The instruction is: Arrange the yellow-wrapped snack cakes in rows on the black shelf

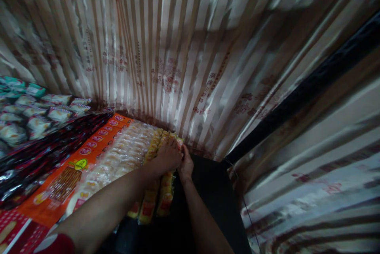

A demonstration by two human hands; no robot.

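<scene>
Long clear packs of yellow snack pieces (165, 197) lie side by side at the right end of a row of goods. Across the far part of these packs rests my left hand (170, 156), its fingers stretched out over the tops. My right hand (185, 163) is beside it, at the outer edge of the rightmost pack, with fingers bent round its far end. Shade and my left hand hide part of that grip. Just left of the yellow packs are pale, clear-wrapped packs (126, 149), partly behind my left forearm.
A black tabletop (208, 190) carries the goods. Further left are orange stick-snack packs (67, 181), dark glossy packs (56, 139), white packets (38, 123) and green packets (35, 89). Striped printed sheeting (166, 48) hangs behind, and a dark pole (297, 97) slants at right.
</scene>
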